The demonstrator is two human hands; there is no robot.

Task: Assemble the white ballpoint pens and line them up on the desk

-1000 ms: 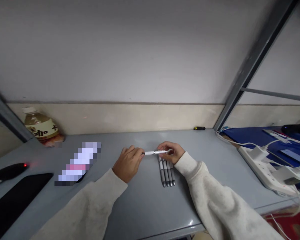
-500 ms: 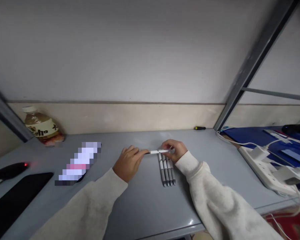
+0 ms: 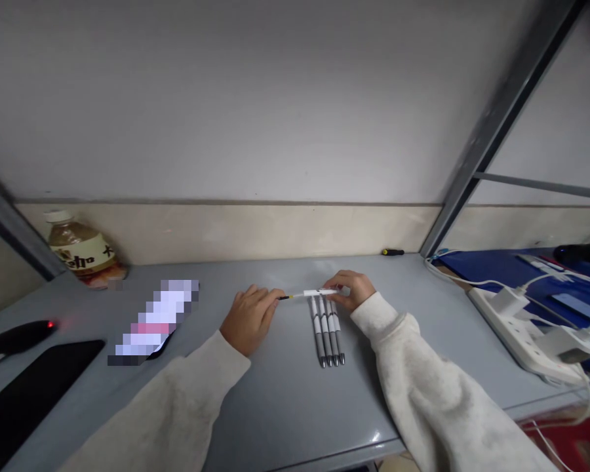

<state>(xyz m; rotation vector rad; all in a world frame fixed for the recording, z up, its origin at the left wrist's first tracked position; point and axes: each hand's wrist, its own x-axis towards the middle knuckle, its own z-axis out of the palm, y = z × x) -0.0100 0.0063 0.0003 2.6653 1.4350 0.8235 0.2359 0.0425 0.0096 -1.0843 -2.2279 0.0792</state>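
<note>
My left hand (image 3: pixel 252 314) pinches the dark end of a thin pen refill (image 3: pixel 297 295), which shows a yellowish band and a pale stretch beside the fingers. The refill's other end runs into a white pen barrel (image 3: pixel 311 293). Closed around the right part of that barrel is my right hand (image 3: pixel 350 289), its fingers hiding the far end. Barrel and refill lie in one line, held level above the desk. Just below them, several white-and-grey pens (image 3: pixel 328 334) rest side by side, grey tips toward me.
On the grey desk (image 3: pixel 275 406), a drink bottle (image 3: pixel 86 252), a lit phone (image 3: pixel 155 321), a black flat object (image 3: pixel 39 387) and a dark mouse-like object with a red light (image 3: pixel 19 336) sit left. A yellow-black small tool (image 3: pixel 393 252) lies by the wall; a power strip (image 3: pixel 516 334) is right.
My hands have drawn slightly apart, the right one shifting right with the barrel. More of the refill now shows between the barrel and my left fingers.
</note>
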